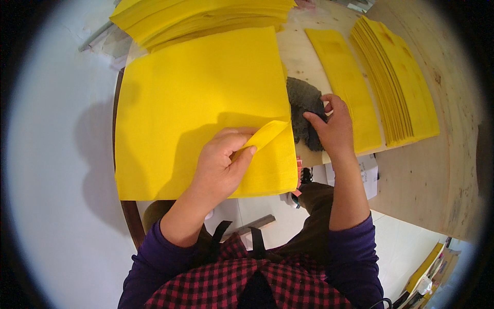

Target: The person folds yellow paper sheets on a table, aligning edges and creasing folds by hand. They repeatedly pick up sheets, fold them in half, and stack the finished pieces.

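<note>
A large yellow sheet (200, 103) lies flat on the desk (437, 170), filling the left and middle of the view; its lower edge hangs just past the desk's near rim. Beyond it, at the top, sits a thick stack (206, 18) of the same yellow sheets, fanned a little at the edges.

The left hand (221, 162) rests on the sheet's lower right part. Its fingers are curled and its thumb presses against them, pinching a corner (267, 135) of the sheet — that corner is lifted and folded back toward the person.

Just right of the sheet's edge lies a dark grey cloth (303, 100), crumpled on the bare wood. The right hand (334, 126) is on the cloth's right side, fingers bent and gripping into it, thumb tip touching the fabric.

Further right a narrow yellow strip (345, 82) lies flat, near the right hand — and beside it a slanted pile (396, 82) of such folded strips, overlapping like shingles. Below the desk edge a white box (368, 175) shows, near the right forearm.
</note>
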Motion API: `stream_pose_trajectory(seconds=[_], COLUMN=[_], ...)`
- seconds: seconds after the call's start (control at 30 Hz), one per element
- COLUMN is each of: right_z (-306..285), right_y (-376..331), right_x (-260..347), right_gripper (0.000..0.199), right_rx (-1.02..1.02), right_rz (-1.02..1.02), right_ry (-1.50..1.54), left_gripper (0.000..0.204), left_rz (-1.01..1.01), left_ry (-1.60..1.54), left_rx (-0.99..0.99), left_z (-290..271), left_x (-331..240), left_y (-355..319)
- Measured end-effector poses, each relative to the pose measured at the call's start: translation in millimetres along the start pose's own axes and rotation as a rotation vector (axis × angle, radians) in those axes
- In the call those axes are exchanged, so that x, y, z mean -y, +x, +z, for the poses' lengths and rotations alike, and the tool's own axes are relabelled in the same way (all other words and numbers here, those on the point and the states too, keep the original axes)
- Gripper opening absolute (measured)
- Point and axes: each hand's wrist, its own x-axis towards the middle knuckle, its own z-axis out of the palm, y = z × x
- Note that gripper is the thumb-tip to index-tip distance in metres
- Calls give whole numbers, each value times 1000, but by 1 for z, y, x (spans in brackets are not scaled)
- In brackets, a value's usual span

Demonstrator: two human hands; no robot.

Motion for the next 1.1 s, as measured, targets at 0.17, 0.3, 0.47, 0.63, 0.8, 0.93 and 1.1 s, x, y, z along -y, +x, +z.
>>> stream_pose_trajectory(seconds=[0.17,0.3,0.47,0.63,0.8,0.93,1.1], right_z=[10,5,-34,-50,-34,-27,-24], right_y=[4,5,-1,-12,-24,-24,-23], right_x=[-20,-27,-10,10,22,25,30], right_gripper=[24,31,27,24,21,14,8], right_rx=[49,23,234,455,763,795,775], right_rz=[-74,-189,123,-113,-126,-66,-46], right_ry=[-64,-110,229,549,732,670,695], left_gripper=[19,19,19,19,17,19,19], left_rz=[41,27,0,-10,34,120,70], left_ry=[4,-8,10,22,-19,-15,-23], left_rx=[-1,-2,13,18,5,21,40], left_z=[0,0,-1,-1,0,-1,-2], left_x=[1,1,0,0,3,7,8], left_y=[2,1,-1,0,0,2,0])
